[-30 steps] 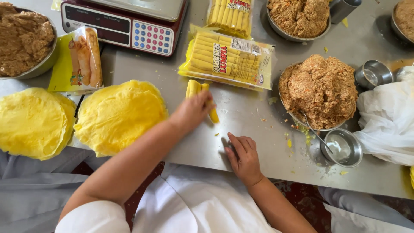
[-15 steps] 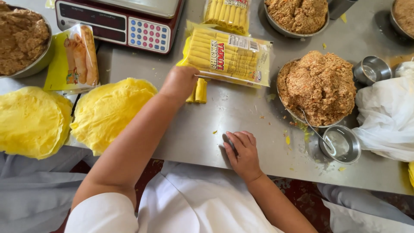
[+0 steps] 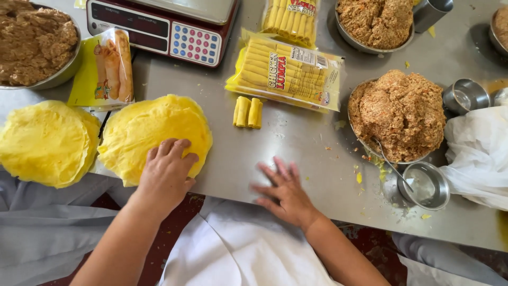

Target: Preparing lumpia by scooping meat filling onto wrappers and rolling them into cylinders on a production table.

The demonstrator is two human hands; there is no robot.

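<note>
Your left hand (image 3: 168,170) lies flat, fingers spread, on the round stack of thin, crinkled yellow wrappers (image 3: 153,132) at the steel table's (image 3: 296,143) near edge. Your right hand (image 3: 284,193) rests open and empty on bare metal, below two small rolled yellow sticks (image 3: 248,112).

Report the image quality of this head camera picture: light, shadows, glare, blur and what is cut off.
Head view: soft even light with faint shadows; mild sheen on the steel table and glare on the packed rolls' plastic wrap; right hand is motion-blurred, left hand on the yellow wrapper stack sharp; the scale and outer bowls are cropped by the frame edges.
</note>
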